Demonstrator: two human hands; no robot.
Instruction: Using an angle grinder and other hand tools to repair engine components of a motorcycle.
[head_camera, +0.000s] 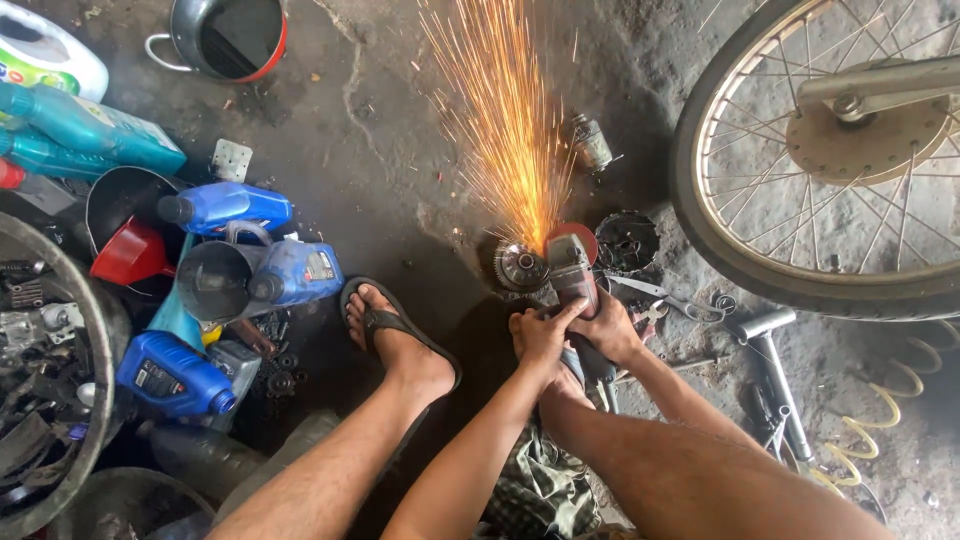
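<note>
Head view, frame centre: left hand (540, 335) and right hand (605, 330) both clamped tight round grinder (572, 272), disc sparking against gear (521, 266) on floor. Heavy, stiff, kicking; best held by body, behind disc.

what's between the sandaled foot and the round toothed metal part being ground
In the head view, only bare, dark stained concrete floor lies between the foot and the toothed metal part; sparks fly away from it.
</note>
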